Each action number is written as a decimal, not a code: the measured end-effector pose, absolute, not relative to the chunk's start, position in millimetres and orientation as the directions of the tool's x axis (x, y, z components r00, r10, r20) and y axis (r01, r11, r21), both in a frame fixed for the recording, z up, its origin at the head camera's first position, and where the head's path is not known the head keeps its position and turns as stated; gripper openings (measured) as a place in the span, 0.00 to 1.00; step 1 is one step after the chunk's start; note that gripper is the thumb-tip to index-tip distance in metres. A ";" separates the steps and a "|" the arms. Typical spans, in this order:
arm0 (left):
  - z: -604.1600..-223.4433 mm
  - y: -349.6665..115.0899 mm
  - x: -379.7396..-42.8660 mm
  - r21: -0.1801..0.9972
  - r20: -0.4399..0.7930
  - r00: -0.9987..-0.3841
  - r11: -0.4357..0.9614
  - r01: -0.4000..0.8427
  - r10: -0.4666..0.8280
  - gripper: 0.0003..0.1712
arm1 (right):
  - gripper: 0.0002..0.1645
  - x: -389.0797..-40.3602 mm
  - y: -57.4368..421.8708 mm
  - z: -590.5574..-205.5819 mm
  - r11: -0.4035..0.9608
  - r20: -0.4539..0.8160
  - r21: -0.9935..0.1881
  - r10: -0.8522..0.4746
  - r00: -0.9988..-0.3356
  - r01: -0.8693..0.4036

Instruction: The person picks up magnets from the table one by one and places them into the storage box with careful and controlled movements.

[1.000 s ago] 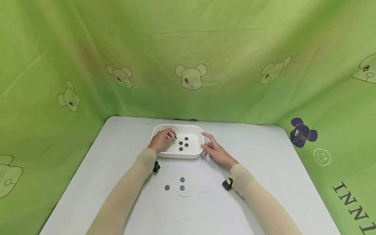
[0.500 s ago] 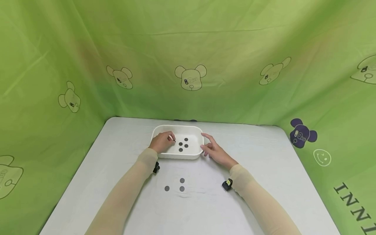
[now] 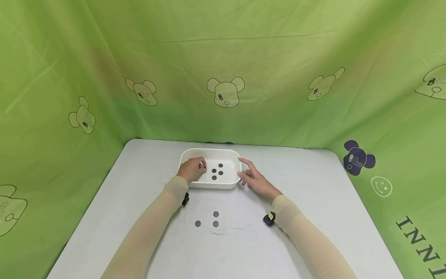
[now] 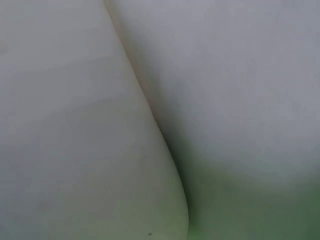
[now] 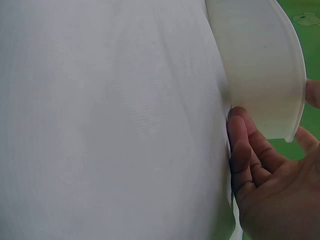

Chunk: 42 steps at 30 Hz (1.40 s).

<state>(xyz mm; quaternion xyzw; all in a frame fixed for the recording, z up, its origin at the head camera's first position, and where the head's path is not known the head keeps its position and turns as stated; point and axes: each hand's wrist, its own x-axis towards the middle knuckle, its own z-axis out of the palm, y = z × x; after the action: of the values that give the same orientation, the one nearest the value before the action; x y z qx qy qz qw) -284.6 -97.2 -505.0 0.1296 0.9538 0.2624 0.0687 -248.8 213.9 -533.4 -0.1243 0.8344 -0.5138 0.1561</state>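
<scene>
In the head view a white rectangular tray (image 3: 216, 185) sits toward the back of the table. My left hand (image 3: 191, 169) reaches over its left side and pinches a small dark disc (image 3: 205, 168), mostly hidden by the fingertips. Several similar dark round discs (image 3: 221, 173) lie flat on the tray floor to the right of those fingertips. My right hand (image 3: 256, 180) rests against the tray's right end, with its forefinger and thumb tips touching the rim. In the right wrist view, the lower fingers (image 5: 240, 150) of that hand lie beside the tray's outer wall (image 5: 265, 65).
Three more dark discs (image 3: 215, 224) lie on the white table (image 3: 244, 248) in front of the tray. Green printed curtains (image 3: 174, 54) surround the table at the back and sides. The left wrist view shows mostly a sleeve (image 4: 85, 150) and pale cloth.
My left hand has dipped slightly lower inside the tray, carrying its disc a little left and toward me. My right hand and the other discs have stayed in place.
</scene>
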 end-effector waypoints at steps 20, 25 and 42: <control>-504.4 -93.2 -283.6 0.489 -0.022 -0.964 0.844 0.220 0.263 0.04 | 0.41 -249.5 213.5 -533.2 0.443 -0.129 -0.895 -0.367 -0.921 -0.051; -501.4 -92.9 -281.0 0.500 0.008 -0.964 0.834 0.234 0.266 0.04 | 0.42 -248.9 213.3 -532.7 0.447 -0.130 -0.893 -0.372 -0.919 -0.054; -481.4 -93.2 -239.7 0.545 0.152 -0.906 0.731 0.410 0.395 0.07 | 0.42 -251.8 212.5 -530.1 0.454 -0.139 -0.889 -0.371 -0.918 -0.049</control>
<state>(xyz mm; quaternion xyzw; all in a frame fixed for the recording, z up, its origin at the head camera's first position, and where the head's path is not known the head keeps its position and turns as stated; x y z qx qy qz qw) -239.7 -93.2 -481.4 0.2161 0.9303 0.2961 -0.0129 -251.8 212.5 -530.1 -0.1255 0.8378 -0.5071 0.1588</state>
